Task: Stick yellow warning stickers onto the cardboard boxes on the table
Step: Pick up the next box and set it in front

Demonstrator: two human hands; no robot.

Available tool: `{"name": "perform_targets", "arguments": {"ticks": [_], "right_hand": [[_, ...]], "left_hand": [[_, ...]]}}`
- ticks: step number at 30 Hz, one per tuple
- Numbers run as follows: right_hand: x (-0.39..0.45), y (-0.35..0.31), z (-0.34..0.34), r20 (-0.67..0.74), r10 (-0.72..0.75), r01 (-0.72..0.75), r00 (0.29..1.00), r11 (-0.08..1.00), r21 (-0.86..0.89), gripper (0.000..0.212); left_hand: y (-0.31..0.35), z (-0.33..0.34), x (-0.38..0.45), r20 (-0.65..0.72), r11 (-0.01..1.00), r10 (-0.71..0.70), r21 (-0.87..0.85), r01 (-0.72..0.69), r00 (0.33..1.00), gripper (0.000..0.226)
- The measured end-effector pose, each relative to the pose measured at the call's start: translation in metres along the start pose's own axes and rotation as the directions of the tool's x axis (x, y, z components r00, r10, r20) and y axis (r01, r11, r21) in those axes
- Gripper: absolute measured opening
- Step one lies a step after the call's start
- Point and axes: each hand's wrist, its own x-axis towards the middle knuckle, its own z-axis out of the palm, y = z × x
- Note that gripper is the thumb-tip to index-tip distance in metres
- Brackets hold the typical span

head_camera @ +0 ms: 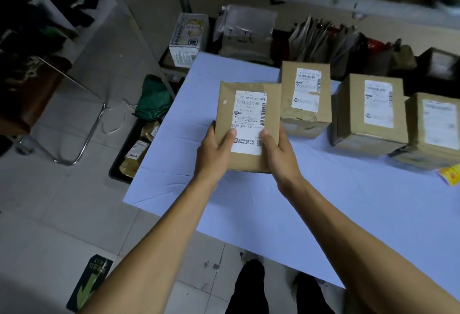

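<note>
Here, the left hand [216,148] and right hand [278,150] clamp the near end of a labelled cardboard box [246,124] from both sides, thumbs on top, over the table [273,209], beside three other boxes [371,112].

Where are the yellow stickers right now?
In the head view, the yellow stickers lie at the table's far right edge, just below the rightmost cardboard box, partly cut off by the frame.

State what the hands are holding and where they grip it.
Both hands, left hand and right hand, hold one cardboard box by its near end, thumbs on the label-bearing top.
</note>
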Motion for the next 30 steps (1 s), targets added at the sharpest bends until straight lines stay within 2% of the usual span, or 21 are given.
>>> {"name": "perform_targets", "arguments": {"ticks": [3,7,12,17,21,23,26,30], "right_hand": [[-0.021,-0.019,-0.030,-0.030,-0.084,0.084,0.996,0.996,0.022,0.043],[-0.047,-0.030,-0.086,-0.138,-0.117,0.121,0.984,0.992,0.024,0.042],[-0.078,-0.019,-0.166,-0.284,-0.052,0.062,0.957,0.998,0.025,0.042],[-0.109,0.010,-0.239,-0.394,-0.002,0.007,0.919,1.000,0.012,0.040],[-0.129,0.038,-0.290,-0.422,0.059,-0.046,0.905,0.998,0.041,0.029],[-0.131,0.050,-0.315,-0.407,0.084,-0.074,0.909,0.996,0.040,0.034],[-0.126,0.068,-0.347,-0.376,0.138,-0.138,0.916,0.990,0.028,0.053],[-0.112,0.088,-0.377,-0.309,0.228,-0.231,0.923,0.972,0.027,0.065]], "left_hand": [[0.027,0.017,-0.022,0.022,0.997,0.074,0.006,-0.074,0.997,0.056],[0.057,0.062,-0.047,0.124,0.989,0.145,-0.011,-0.144,0.982,0.059],[0.071,0.138,-0.082,0.257,0.985,0.170,-0.021,-0.170,0.951,0.039],[0.066,0.211,-0.122,0.383,0.986,0.156,-0.003,-0.168,0.910,0.041],[0.056,0.264,-0.149,0.456,0.987,0.096,0.072,-0.144,0.885,0.042],[0.051,0.286,-0.160,0.470,0.986,0.068,0.103,-0.131,0.880,0.042],[0.045,0.315,-0.169,0.480,0.986,0.030,0.132,-0.106,0.877,0.042],[0.037,0.345,-0.172,0.444,0.974,-0.020,0.211,-0.083,0.896,0.044]]}}
